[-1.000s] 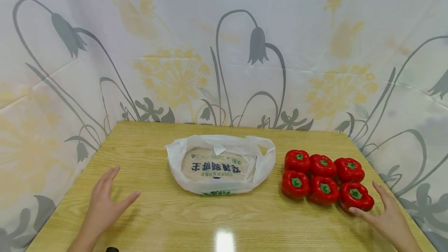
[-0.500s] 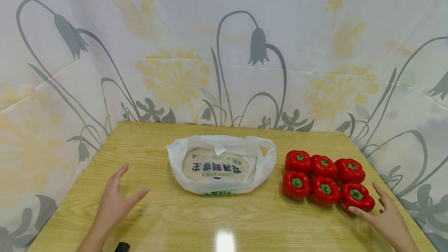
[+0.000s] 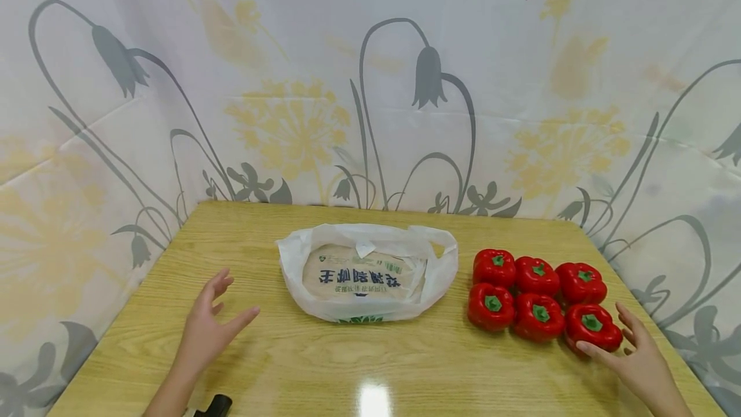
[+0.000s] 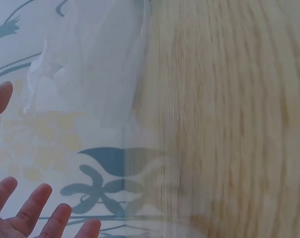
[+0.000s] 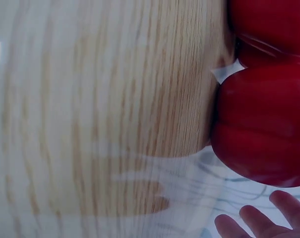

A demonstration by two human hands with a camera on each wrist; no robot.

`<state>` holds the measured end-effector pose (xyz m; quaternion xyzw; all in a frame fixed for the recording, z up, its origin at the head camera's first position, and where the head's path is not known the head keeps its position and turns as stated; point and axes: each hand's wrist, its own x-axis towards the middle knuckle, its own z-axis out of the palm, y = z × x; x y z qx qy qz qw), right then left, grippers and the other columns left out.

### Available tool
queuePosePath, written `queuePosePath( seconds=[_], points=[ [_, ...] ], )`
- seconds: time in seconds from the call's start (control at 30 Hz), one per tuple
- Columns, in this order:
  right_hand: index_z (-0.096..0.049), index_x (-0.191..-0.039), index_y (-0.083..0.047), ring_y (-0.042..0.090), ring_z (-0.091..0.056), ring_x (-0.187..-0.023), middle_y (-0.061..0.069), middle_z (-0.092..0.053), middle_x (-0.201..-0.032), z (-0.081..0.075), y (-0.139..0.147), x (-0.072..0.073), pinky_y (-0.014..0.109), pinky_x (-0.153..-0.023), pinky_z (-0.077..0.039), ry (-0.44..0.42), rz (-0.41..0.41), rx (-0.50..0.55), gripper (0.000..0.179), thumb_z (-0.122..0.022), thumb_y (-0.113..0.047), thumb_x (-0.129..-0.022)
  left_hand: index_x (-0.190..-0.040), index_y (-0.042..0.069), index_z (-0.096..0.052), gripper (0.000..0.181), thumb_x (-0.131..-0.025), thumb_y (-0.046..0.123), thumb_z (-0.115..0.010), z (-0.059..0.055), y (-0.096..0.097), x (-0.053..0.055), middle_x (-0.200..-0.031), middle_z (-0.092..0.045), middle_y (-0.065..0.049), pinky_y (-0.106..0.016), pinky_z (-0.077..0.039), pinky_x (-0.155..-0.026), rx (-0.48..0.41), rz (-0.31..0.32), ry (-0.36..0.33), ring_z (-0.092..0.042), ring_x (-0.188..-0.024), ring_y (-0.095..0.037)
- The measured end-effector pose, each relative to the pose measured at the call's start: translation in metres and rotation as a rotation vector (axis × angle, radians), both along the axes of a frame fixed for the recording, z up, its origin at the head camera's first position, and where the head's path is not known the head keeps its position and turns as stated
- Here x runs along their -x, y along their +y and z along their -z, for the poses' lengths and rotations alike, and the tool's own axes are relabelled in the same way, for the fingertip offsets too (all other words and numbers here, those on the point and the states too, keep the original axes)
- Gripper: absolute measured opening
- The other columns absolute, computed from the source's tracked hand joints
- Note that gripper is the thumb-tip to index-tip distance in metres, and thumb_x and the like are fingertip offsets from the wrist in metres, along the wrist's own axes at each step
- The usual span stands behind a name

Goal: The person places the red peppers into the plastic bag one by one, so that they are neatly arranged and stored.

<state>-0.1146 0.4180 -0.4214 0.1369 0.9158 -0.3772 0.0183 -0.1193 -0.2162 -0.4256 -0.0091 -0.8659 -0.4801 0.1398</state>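
Observation:
Several glossy red bell peppers with green stems stand in two rows at the right of the table. My right hand (image 3: 644, 360) is at the nearest right bell pepper (image 3: 592, 327), its thumb overlapping the front and its fingers spread along the right side. In the right wrist view, the fingertips (image 5: 251, 218) show a gap from the pepper (image 5: 264, 124). My left hand (image 3: 204, 333) hovers over the table left of a white plastic bag (image 3: 301, 291), fingers loosely bent, thumb apart, holding nothing. The left wrist view shows the bag (image 4: 97, 64) beyond the spread fingers.
Inside the bag's mouth lies a beige printed packet (image 3: 347, 275). The light wooden table (image 3: 324, 365) has a floral cloth (image 3: 324, 82) behind it and at both sides. A black object (image 3: 219, 405) shows beside my left wrist.
My left hand has moved right, toward the bag, and its fingers have bent a little more. My right hand stays beside the same bell pepper; the bag and peppers keep their places.

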Motion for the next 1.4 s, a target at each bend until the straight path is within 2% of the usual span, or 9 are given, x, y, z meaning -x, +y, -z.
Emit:
queuePosePath(
  seconds=[0.37, 0.63, 0.83, 1.17, 1.4],
  points=[
    [0.010, -0.145, 0.002, 0.062, -0.016, -0.120, 0.040, -0.002, -0.143, 0.002, -0.002, 0.003, 0.068, -0.091, -0.024, 0.000, 0.028, 0.021, 0.106, -0.067, -0.039, -0.084, -0.143, 0.004, -0.027, 0.081, -0.081, 0.023, -0.074, 0.000, 0.012, 0.008, -0.129, -0.043, -0.022, -0.053, -0.039, -0.092, -0.055, 0.007, -0.018, -0.039, -0.119, -0.036],
    [0.009, -0.145, 0.002, 0.062, -0.019, -0.117, 0.040, -0.008, -0.141, 0.007, -0.001, 0.003, 0.068, -0.091, -0.024, 0.005, 0.014, 0.029, 0.105, -0.067, -0.038, -0.085, -0.142, 0.005, -0.029, 0.076, -0.083, 0.024, -0.072, 0.000, 0.017, 0.011, -0.129, -0.043, -0.020, -0.049, -0.040, -0.092, -0.100, 0.015, -0.040, -0.042, -0.119, -0.034],
    [0.007, -0.145, 0.002, 0.060, -0.020, -0.117, 0.040, -0.010, -0.140, 0.007, -0.001, 0.002, 0.068, -0.089, -0.026, 0.005, 0.023, 0.015, 0.105, -0.067, -0.040, -0.084, -0.137, 0.003, -0.034, 0.069, -0.083, 0.021, -0.072, 0.001, 0.023, 0.016, -0.125, -0.046, -0.021, -0.050, -0.042, -0.090, -0.129, 0.019, -0.020, -0.045, -0.115, -0.034],
    [0.010, -0.145, 0.001, 0.058, -0.021, -0.118, 0.040, -0.007, -0.142, 0.006, -0.005, 0.004, 0.064, -0.092, -0.029, -0.038, 0.044, 0.028, 0.108, -0.067, -0.042, -0.083, -0.136, 0.006, -0.037, 0.064, -0.084, 0.024, -0.070, 0.000, 0.037, 0.025, -0.125, -0.047, -0.017, -0.046, -0.043, -0.090, -0.195, -0.010, -0.086, -0.048, -0.114, -0.030],
    [0.012, -0.145, 0.000, 0.059, -0.017, -0.120, 0.039, -0.001, -0.143, 0.006, -0.005, 0.004, 0.065, -0.094, -0.026, -0.065, 0.044, 0.046, 0.108, -0.066, -0.043, -0.084, -0.133, 0.004, -0.041, 0.061, -0.083, 0.018, -0.072, 0.004, 0.046, 0.034, -0.122, -0.050, -0.017, -0.043, -0.045, -0.088, -0.218, -0.030, -0.099, -0.051, -0.110, -0.030]
  ],
)
